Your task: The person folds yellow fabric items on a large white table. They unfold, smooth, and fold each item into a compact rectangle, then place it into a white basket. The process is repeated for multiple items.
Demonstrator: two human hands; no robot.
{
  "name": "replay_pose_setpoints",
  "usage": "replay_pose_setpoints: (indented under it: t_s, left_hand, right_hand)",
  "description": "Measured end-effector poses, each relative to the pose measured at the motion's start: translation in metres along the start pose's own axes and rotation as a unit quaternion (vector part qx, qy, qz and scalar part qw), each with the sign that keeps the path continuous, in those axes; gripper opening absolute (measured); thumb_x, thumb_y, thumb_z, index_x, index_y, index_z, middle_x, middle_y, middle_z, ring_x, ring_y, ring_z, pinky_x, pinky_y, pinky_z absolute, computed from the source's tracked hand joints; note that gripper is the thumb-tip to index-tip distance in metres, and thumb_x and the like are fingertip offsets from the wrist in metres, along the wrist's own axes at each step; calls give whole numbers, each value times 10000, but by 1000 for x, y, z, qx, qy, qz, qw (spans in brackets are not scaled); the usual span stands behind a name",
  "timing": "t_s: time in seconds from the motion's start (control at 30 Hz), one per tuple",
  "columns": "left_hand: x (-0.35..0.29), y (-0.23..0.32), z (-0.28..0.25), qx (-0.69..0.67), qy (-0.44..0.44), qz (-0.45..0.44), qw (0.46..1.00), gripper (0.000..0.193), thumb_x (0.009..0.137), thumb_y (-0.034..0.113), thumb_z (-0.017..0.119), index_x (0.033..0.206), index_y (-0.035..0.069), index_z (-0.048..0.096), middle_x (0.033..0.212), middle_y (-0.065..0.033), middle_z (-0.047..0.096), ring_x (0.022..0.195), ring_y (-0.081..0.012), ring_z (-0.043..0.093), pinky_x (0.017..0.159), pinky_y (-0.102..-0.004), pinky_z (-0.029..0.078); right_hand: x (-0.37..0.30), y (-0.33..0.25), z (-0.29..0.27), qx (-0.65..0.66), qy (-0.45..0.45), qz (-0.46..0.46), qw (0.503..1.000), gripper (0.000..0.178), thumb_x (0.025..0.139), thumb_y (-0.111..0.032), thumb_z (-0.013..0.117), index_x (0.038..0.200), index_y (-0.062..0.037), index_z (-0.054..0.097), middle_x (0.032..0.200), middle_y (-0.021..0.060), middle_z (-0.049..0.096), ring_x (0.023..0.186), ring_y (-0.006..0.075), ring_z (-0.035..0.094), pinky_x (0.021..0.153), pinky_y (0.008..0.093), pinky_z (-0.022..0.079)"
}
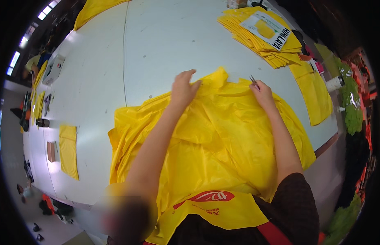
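A large piece of thin, shiny yellow fabric (222,130) lies bunched and wrinkled over the near part of the table and reaches down to my body. At its far edge is my left hand (183,89), thumb and fingers apart, the thumb close against the cloth. Small thread snips (254,82) stick out from my right hand (262,95), which is closed around them. Their dark blades point away from me, just past the fabric's far right edge. Between my hands a crumpled fold of the cloth stands up a little.
A stack of folded yellow pieces (255,38) with a printed plastic packet (265,29) on top lies far right on the white table (165,41). Another yellow piece (312,92) hangs near the right edge. At left are a folded yellow strip (68,151) and a small brown box (51,151).
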State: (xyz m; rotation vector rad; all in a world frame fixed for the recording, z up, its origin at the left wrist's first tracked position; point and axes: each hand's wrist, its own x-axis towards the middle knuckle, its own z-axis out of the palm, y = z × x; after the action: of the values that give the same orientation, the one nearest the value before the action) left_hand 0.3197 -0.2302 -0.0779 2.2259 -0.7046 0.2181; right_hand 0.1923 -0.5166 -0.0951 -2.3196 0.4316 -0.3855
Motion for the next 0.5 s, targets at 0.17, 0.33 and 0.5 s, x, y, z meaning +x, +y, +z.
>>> replay_pose_setpoints:
  t_s: [0.17,0.33,0.5]
  left_hand:
    - [29,37,74,167,-127,-106,972,678,688,478,716,1193,63,541,1084,-110,620,1078,-277,534,852,-336,444]
    - [38,26,74,-19,-298,-230,926,575,707,399,731,1098,10,572,926,-75,646,826,-183,617,742,-318,473]
    - [18,27,71,-352,-201,-319,857,264,790,171,692,984,18,599,820,-8,611,714,-81,574,607,-245,475]
  right_hand:
    - [30,10,42,77,-76,61,992,261,748,-256,655,832,-23,573,700,117,579,645,240,553,615,333,444]
    - [18,-2,65,37,-62,40,997,255,733,-238,667,840,-23,583,698,84,575,638,197,539,611,316,439]
    - [19,8,58,242,-112,78,961,228,757,-190,674,861,-5,591,668,-8,508,617,105,463,579,255,407]
